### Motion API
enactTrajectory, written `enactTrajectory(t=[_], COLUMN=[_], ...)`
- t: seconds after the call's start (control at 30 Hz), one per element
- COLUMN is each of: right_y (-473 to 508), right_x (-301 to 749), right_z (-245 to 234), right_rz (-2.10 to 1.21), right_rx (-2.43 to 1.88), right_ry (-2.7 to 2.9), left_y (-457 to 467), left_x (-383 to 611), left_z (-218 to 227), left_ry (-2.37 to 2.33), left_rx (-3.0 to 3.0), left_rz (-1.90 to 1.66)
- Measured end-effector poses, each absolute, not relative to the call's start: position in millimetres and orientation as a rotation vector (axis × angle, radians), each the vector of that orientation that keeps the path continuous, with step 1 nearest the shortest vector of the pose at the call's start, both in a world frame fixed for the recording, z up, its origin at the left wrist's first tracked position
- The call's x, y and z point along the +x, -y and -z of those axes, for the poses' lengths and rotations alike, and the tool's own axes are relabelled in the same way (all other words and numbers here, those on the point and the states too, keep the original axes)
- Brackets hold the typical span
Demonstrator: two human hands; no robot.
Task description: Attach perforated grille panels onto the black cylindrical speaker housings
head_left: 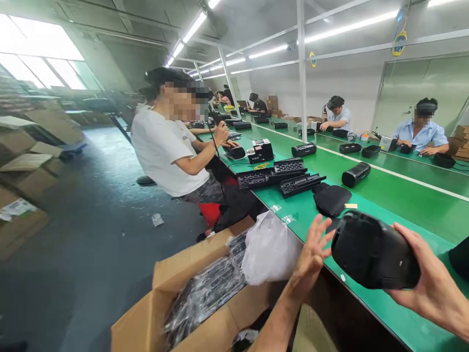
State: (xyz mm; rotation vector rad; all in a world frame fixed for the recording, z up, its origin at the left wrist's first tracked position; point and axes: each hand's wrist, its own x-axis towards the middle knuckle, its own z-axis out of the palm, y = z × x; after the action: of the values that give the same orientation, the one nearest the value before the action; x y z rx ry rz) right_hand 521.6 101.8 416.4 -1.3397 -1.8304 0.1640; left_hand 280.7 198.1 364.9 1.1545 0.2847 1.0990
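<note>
A black speaker-like housing (pixel 373 252), rounded at its near end, is held above the green bench edge. My right hand (pixel 428 278) grips it from the right, thumb and fingers around its end. Close to its left end is my left hand (pixel 311 256), fingers spread; whether a fingertip touches the housing I cannot tell. Behind them a black cloth-like piece (pixel 331 199) lies on the bench beside a small yellowish strip (pixel 351 206). Several black slotted panels (pixel 300 183) lie farther along.
An open cardboard box (pixel 190 259) with plastic-wrapped parts and a white plastic bag (pixel 269 249) stands left of the bench. A co-worker in a white shirt (pixel 164 146) sits at the bench's left side. Another black speaker unit (pixel 356 174) rests on the green conveyor (pixel 318 164).
</note>
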Motion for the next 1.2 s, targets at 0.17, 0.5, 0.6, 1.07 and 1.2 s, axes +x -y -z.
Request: enactTrajectory(t=[0.17,0.5,0.6,1.07,1.2], right_y=[-102,-64,-59,-53,-59], right_x=[524,556,542,542,545], right_z=[-428,-385,-390,-391,-383], right_rz=[0.134,-0.595,-0.581,-0.672,-0.629], right_rx=[-1.438,-1.373,-1.359,-1.419,-1.435], right_ry=[2.179,1.522,1.433,1.302,1.291], left_y=[-194,-196,-196,-196,-195], left_x=[263,255,257,261,270], left_z=[-394,-377,-383,-368,-364], left_ry=[-0.465,-0.456,-0.455,-0.42,-0.511], left_rx=[1.776,1.44,1.412,1.413,1.378], left_rz=[-1.082,-1.124,-1.142,-1.007,-1.112])
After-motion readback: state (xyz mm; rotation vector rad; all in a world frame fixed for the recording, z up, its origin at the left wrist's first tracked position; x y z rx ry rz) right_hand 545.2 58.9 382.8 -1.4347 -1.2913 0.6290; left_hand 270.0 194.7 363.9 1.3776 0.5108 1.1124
